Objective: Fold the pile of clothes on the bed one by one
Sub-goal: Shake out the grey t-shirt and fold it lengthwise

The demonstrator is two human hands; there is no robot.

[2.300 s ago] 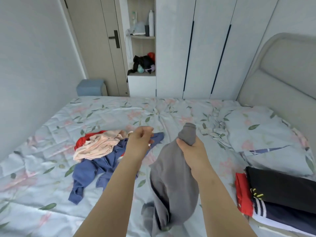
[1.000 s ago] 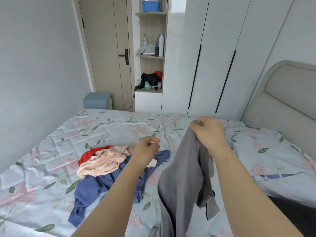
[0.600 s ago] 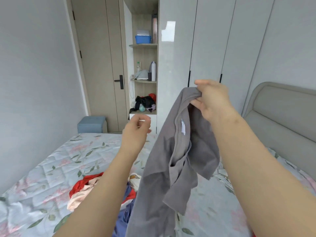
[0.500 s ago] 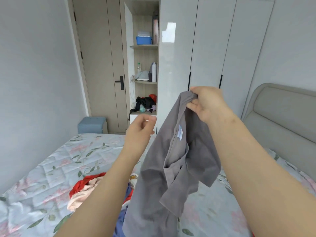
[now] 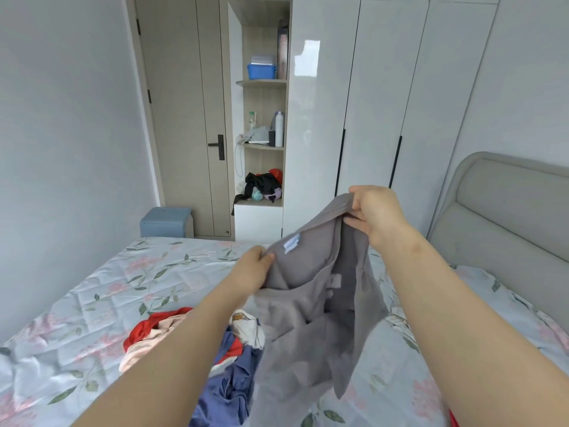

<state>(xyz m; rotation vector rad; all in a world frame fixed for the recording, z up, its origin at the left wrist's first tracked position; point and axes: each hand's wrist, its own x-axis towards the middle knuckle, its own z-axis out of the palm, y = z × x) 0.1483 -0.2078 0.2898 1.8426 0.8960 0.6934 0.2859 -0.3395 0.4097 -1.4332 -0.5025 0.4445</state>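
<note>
A grey garment (image 5: pixel 311 318) with a small white label hangs in the air above the bed (image 5: pixel 123 288). My right hand (image 5: pixel 375 214) pinches its top edge, raised high. Lower and to the left, my left hand (image 5: pixel 251 269) grips the same edge near the label. The cloth droops between and below both hands in loose folds. Behind my left arm a pile of unfolded clothes (image 5: pixel 191 349) lies on the floral sheet: red, pale pink, white and blue pieces, partly hidden by the arm and the grey garment.
A padded headboard (image 5: pixel 505 217) rises at the right. White wardrobe doors (image 5: pixel 369 118) and open shelves (image 5: pixel 263 143) with bottles and a blue box stand beyond the bed. A small blue stool (image 5: pixel 166 221) sits by the door.
My left hand, which was free, has taken hold of the garment's top edge. My right hand came down a little and the cloth now spreads between both hands.
</note>
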